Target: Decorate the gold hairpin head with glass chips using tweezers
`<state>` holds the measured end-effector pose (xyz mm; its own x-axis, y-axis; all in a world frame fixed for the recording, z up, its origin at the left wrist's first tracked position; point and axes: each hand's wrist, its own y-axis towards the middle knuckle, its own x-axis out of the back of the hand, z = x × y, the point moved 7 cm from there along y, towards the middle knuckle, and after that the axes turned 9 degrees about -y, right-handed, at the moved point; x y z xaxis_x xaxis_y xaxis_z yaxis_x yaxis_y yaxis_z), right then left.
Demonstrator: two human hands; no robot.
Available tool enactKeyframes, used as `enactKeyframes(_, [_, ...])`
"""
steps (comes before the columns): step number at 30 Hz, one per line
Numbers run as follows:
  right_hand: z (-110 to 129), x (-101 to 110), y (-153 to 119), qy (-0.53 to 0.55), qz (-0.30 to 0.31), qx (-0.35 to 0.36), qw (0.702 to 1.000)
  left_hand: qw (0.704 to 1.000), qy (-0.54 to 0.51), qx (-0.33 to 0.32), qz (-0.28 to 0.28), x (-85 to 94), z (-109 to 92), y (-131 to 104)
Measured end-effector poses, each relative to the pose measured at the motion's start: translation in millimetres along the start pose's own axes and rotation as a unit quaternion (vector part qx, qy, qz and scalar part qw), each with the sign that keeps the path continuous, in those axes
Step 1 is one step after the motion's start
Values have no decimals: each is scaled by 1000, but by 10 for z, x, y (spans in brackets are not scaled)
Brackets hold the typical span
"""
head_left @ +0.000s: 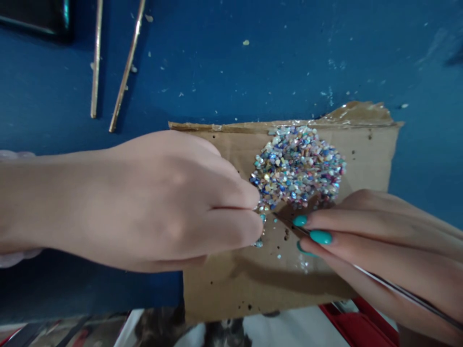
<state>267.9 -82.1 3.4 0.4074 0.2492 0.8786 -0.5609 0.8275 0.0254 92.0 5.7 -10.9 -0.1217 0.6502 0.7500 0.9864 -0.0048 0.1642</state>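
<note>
My left hand (181, 202) reaches in from the left, fingers curled closed. Small shiny teal and pale bits (259, 242) show along its fingertips; what it grips is mostly hidden behind the knuckles. My right hand (369, 236), with turquoise nails, is closed around a slim metal tool (394, 288). The tool's pointed tip lies close to the left fingertips, at the lower edge of a round heap of multicoloured glittering chips (300, 166). Under both hands is a piece of brown cardboard (224, 294), with a few loose chips and dark specks on it.
Two thin metal rods (126, 67) lie at the upper left of the blue tabletop (217, 62), beside a dark glossy object (36, 19). Pale flakes dot the surface. Along the bottom are a red object (365, 320) and a blurred patterned white area (282, 332).
</note>
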Motion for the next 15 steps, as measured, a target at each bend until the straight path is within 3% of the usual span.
enactKeyframes(2, [78, -6, 30, 13, -40, -69, 997, 1000, -4, -4, -8, -1, 0, 7])
enactKeyframes(4, [18, 62, -29, 4, -126, -222, 967, 1000, -2, 2, -6, -11, 12, 6])
enactKeyframes(6, [17, 71, -47, 14, -137, -238, 961, 1000, -2, -2, -9, 0, 9, -2])
enactKeyframes(8, [72, 57, 7, 17, -90, -111, 990, 1000, -6, -10, -7, 14, 3, -13])
enactKeyframes(10, [111, 36, 6, 2, -30, 25, 999, 1000, -4, -13, -4, 24, 6, -19])
enactKeyframes(11, [65, 62, -7, -6, -33, 33, 999, 1000, -4, -14, -6, 30, 8, -19])
enactKeyframes(12, [-19, 109, -19, -14, -57, -4, 998, 1000, -4, -15, -6, 27, 10, -16])
enactKeyframes(15, [-20, 105, -38, -37, -57, -29, 997, 999, 1, -33, -5, 0, -19, -1])
